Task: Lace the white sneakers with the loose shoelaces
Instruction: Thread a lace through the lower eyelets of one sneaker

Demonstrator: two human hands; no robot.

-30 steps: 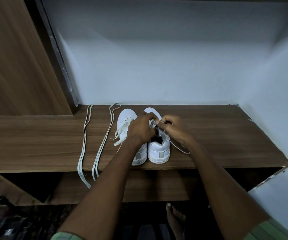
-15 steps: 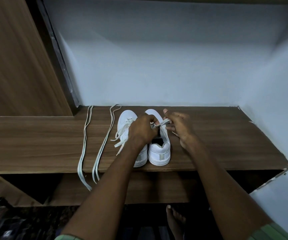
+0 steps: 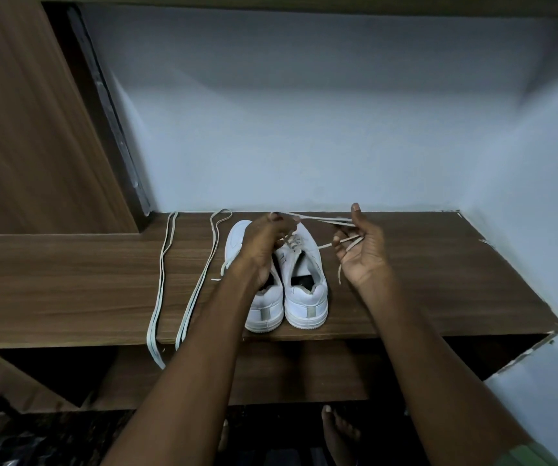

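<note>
Wooden shelf (image 3: pixel 405 297) against pale wall, heels of two white sneakers (image 3: pixel 304 297) at its front edge; left hand (image 3: pixel 267 243) above them pinching shoelace (image 3: pixel 321 219); right hand (image 3: pixel 361 250) just right, fingers curled round its ends; spare laces (image 3: pixel 160 280) leftward (overhanging the edge).

I am standing at a brown wooden shelf (image 3: pixel 438 290) whose woodgrain top is running left to right in front of me. A pale blue wall (image 3: pixel 304 129) is rising behind it and wrapping round on my right. On my left a tall wooden panel (image 3: pixel 28 129) is standing upright, with a dark strip (image 3: pixel 109 112) running down its inner edge. Under the shelf a lower board (image 3: pixel 270 375) is sitting in shadow, and my bare foot (image 3: pixel 339 432) is resting on the dark floor (image 3: pixel 35 438) below
</note>
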